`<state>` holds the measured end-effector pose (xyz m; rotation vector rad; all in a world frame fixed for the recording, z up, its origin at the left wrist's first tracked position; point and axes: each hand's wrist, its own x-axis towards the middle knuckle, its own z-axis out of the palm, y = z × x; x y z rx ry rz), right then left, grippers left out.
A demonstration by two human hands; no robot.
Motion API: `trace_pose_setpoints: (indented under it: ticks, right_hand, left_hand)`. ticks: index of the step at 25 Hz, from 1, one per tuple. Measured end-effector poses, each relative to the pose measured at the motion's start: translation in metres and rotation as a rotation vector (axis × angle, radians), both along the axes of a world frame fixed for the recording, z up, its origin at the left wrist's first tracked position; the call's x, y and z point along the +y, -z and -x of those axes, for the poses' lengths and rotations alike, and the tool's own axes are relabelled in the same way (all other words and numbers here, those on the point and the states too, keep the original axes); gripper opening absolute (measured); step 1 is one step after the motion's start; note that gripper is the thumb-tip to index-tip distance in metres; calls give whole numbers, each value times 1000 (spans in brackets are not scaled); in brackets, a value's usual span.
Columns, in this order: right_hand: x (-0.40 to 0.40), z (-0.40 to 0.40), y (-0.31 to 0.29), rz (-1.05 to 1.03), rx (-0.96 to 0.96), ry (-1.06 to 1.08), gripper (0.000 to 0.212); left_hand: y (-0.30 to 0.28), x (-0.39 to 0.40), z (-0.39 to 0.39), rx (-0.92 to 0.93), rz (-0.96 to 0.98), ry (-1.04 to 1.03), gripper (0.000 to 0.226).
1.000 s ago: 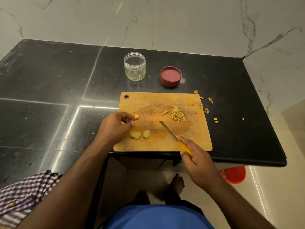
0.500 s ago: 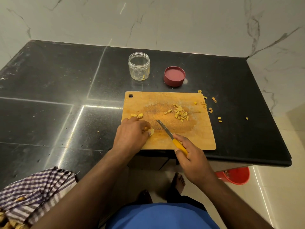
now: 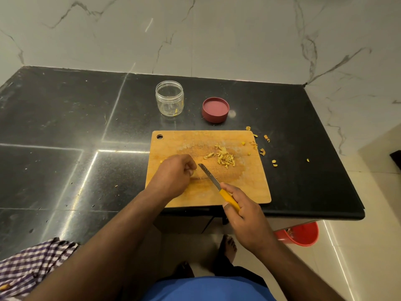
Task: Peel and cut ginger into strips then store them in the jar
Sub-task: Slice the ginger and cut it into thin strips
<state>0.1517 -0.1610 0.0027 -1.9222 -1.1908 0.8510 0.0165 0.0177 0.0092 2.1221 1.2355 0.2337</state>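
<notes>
A wooden cutting board (image 3: 245, 187) lies at the counter's front edge. My left hand (image 3: 175, 172) rests on its left part, fingers curled over a pale ginger piece (image 3: 195, 173) that is mostly hidden. My right hand (image 3: 243, 211) grips a yellow-handled knife (image 3: 213, 179); the blade tip lies right beside the left fingertips. A small pile of cut ginger strips (image 3: 224, 157) sits on the board's middle. Behind the board stands a clear jar (image 3: 169, 98), uncapped, with a strip or two inside. Its red lid (image 3: 215, 109) lies to the jar's right.
Ginger peel scraps (image 3: 262, 148) are scattered on the black counter (image 3: 65, 137) right of the board. A checked cloth (image 3: 32, 263) lies at the lower left. A red bucket (image 3: 301, 233) stands on the floor below the counter's right end. A marble wall backs the counter.
My left hand moved from the board's left edge down to the ginger pieces and gathered them toward the blade. The knife shifted slightly, its tip now beside my left fingers.
</notes>
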Motion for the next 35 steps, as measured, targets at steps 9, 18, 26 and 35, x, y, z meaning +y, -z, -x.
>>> trace_pose_setpoints:
  ticks: [9, 18, 26, 35]
  right_hand:
    - [-3, 10, -4, 50, -38, 64, 45]
    - [5, 15, -8, 39, -149, -38, 48]
    - [12, 21, -6, 38, -213, -64, 48]
    - [24, 23, -5, 37, -344, -142, 51]
  left_hand:
    - [11, 11, 0, -7, -5, -74, 35]
    - [18, 8, -10, -5, -49, -98, 24]
    - [23, 4, -6, -17, -41, -102, 31]
    - [24, 10, -12, -50, -26, -123, 23]
